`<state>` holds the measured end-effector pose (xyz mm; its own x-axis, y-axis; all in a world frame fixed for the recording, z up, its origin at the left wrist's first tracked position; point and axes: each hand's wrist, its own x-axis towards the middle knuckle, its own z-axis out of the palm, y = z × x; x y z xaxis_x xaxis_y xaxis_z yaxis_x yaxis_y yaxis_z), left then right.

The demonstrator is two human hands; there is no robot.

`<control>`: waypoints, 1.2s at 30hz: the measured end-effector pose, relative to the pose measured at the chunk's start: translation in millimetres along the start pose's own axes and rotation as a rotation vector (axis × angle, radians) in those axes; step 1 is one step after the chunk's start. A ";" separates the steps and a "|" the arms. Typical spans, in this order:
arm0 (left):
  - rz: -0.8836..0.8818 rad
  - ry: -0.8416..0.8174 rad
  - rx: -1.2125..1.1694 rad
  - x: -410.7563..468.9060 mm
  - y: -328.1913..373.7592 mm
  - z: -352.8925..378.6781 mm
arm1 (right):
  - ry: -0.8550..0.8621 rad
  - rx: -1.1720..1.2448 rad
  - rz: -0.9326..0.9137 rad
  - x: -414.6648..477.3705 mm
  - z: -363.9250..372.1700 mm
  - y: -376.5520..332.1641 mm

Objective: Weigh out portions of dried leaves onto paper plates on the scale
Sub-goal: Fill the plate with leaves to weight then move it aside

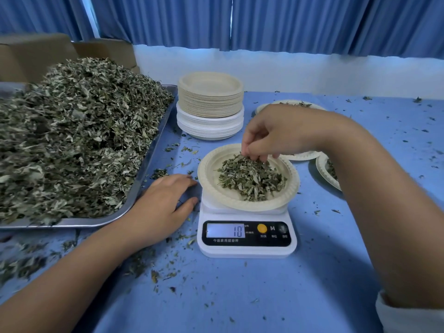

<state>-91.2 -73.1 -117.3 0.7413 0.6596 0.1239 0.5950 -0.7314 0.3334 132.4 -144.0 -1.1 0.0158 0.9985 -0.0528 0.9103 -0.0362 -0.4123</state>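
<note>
Fingers [257,149] of right hand [281,131] pinch leaves [249,180], tips partly buried.

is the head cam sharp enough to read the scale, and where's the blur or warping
Head view: the scale display reads 10 crisply, and the right hand pinching the leaf portion is sharp; the leaf pile in the tray smears toward the left edge; the curtain bows from wide-angle distortion; light is soft and bluish, with only a faint shadow beside the left hand.
</note>
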 end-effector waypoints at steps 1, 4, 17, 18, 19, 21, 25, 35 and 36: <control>-0.001 -0.001 -0.001 0.0 -0.1 0.0 | -0.005 0.001 -0.002 0.0 0.6 -0.6; -0.001 -0.001 -0.001 -0.1 0.1 -0.1 | 0.001 0.013 -0.010 0.4 1.9 -2.1; -0.005 0.005 -0.012 -0.4 1.0 -0.1 | 0.068 0.011 -0.060 0.6 6.8 -10.3; -0.003 0.006 -0.014 -0.2 0.7 0.1 | 0.079 0.025 -0.072 1.1 8.4 -12.0; -0.001 0.007 -0.013 0.1 0.6 0.2 | 0.096 0.038 -0.086 2.2 10.5 -14.0; 0.005 0.006 -0.006 1.0 0.2 0.5 | 0.128 0.051 -0.118 5.5 17.0 -19.9; 0.023 0.012 0.006 2.1 -1.1 2.0 | 0.124 0.026 -0.186 18.4 35.8 -41.7; 0.098 0.094 -0.021 0.3 -8.0 6.5 | -0.015 -0.206 -0.502 96.6 92.6 -142.3; 0.107 0.104 -0.043 -0.2 -8.3 7.1 | -0.036 -0.238 -0.511 104.1 97.1 -148.0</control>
<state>-94.1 -68.4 -126.7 0.7627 0.5939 0.2560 0.4986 -0.7921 0.3521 -40.9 -38.8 -33.9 -0.4617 0.8846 0.0665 0.8669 0.4658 -0.1775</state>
